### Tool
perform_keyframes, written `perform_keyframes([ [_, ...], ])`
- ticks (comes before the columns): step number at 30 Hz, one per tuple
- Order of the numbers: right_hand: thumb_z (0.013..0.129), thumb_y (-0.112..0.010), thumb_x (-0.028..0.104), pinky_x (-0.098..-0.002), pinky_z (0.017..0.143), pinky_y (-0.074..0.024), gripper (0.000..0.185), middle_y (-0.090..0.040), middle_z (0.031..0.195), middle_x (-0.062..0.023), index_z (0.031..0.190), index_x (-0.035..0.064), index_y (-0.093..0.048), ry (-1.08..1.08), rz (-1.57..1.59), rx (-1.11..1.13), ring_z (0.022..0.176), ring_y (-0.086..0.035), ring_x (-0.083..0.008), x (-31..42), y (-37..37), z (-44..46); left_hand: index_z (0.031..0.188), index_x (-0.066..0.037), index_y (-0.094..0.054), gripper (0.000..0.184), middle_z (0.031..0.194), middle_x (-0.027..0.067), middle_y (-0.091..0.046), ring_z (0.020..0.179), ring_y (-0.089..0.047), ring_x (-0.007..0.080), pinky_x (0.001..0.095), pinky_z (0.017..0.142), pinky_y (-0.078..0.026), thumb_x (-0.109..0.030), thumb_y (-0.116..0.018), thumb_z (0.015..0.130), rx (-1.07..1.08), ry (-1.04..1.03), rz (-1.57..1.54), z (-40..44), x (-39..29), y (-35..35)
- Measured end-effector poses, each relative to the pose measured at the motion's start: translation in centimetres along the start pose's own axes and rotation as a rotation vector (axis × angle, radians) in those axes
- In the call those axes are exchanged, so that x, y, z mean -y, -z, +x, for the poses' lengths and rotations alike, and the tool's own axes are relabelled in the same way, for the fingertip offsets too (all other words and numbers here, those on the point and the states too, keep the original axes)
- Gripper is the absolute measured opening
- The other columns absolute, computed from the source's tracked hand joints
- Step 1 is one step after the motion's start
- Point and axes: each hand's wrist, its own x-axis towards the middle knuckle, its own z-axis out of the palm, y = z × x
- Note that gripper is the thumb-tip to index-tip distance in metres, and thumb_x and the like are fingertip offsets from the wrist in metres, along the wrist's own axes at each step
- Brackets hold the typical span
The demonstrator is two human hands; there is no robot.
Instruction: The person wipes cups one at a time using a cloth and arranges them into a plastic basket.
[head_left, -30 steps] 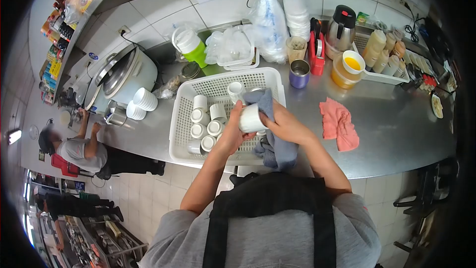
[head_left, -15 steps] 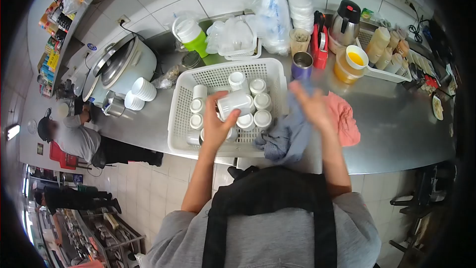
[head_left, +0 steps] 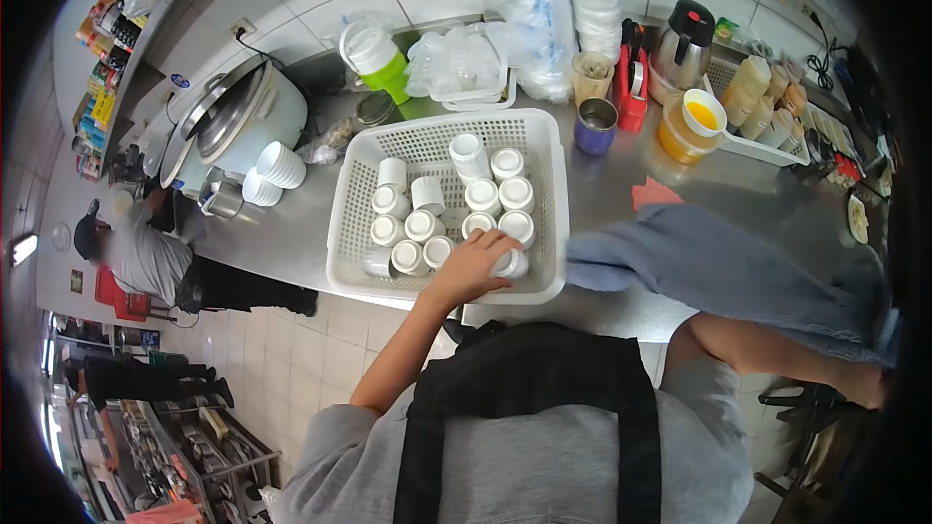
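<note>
A white perforated basket point(head_left: 342, 233) holds many white cups point(head_left: 391, 202), most of them upside down. At its near right corner my left hand point(head_left: 474, 267) reaches in from above, fingers around a whitish cup point(head_left: 513, 263). Out to the far right is my right hand point(head_left: 867, 383), at the edge of the view, with its fingers hidden. A blue-grey cloth point(head_left: 709, 257) stretches from that hand across the counter to the basket's right side, draped over the forearm. Under it, a corner of a pink cloth point(head_left: 656, 192) shows.
Behind the basket stand a green-lidded jug point(head_left: 379, 63), bagged plastic cups point(head_left: 539, 34) and a purple tumbler point(head_left: 595, 126). To the right are an orange-liquid container point(head_left: 684, 141) and a thermos point(head_left: 682, 44). Large pots point(head_left: 238, 112) and stacked white cups point(head_left: 280, 165) stand left. A co-worker point(head_left: 146, 257) is beyond.
My left hand has lowered the cup from above the basket's middle into its near right corner. My right hand has swung far right, drawing the blue-grey cloth out over the pink one.
</note>
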Motion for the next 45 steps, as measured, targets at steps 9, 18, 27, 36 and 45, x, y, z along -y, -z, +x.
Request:
perform_keyframes([
  [9, 0.095, -0.05, 0.028, -0.0329, 0.09, -0.0479, 0.041, -0.06, 0.119, -0.0117, 0.122, -0.0019, -0.056, -1.317, 0.136, 0.158, 0.11, -0.058, -0.0205, 0.3, -4.7, -10.3, 0.127, -0.019, -0.051, 0.068, 0.127, 0.0123, -0.046, 0.116, -0.047, 0.0344, 0.0417, 0.097, -0.042, -0.016, -0.08, 0.066, 0.077, -0.003, -0.177, 0.4, 1.0, 1.7],
  [18, 0.098, -0.049, 0.032, -0.0269, 0.066, -0.0439, 0.041, -0.057, 0.084, 0.0001, 0.119, -0.0018, -0.056, -1.169, -0.134, 1.12, 0.074, -0.053, -0.0092, 0.9, -5.1, -14.6, 0.135, -0.018, -0.044, 0.086, 0.116, 0.0099, -0.054, 0.116, -0.049, 0.0311, 0.0452, 0.097, -0.04, -0.007, -0.082, 0.058, -0.001, 0.145, 0.321, -3.8, 5.7, 2.2],
  [27, 0.099, -0.047, 0.036, -0.0305, 0.099, -0.038, 0.045, -0.06, 0.115, -0.0067, 0.118, -0.0043, -0.057, -1.523, 0.436, 1.018, 0.11, -0.052, -0.014, 2.3, -6.1, -18.0, 0.137, -0.009, -0.041, 0.057, 0.119, 0.0091, -0.057, 0.101, -0.059, 0.0234, 0.036, 0.082, -0.05, -0.027, -0.065, 0.088, -0.266, 0.237, -0.671, -4.9, 5.2, 6.7],
  [36, 0.092, -0.058, 0.035, -0.0363, 0.087, -0.0439, 0.039, -0.06, 0.103, -0.0149, 0.108, -0.0013, -0.058, -0.592, 0.579, 1.343, 0.098, -0.058, -0.0274, 8.9, -9.1, -26.7, 0.122, -0.004, -0.053, 0.057, 0.107, 0.0059, -0.063, 0.097, -0.06, 0.0159, 0.0309, 0.081, -0.048, -0.051, -0.028, 0.1, -0.559, 0.371, -1.551, -0.9, -1.0, 5.5],
  [45, 0.085, -0.062, 0.047, -0.0321, 0.077, -0.043, 0.046, -0.063, 0.082, -0.0131, 0.089, 0.0012, -0.065, -0.235, 0.223, 1.952, 0.081, -0.059, -0.0282, 8.0, -10.1, -24.7, 0.115, -0.004, -0.054, 0.055, 0.088, 0.0045, -0.061, 0.07, -0.056, 0.0089, 0.0215, 0.053, -0.042, -0.053, -0.035, 0.098, -0.394, 0.467, -1.009, -0.2, -2.1, 6.7],
])
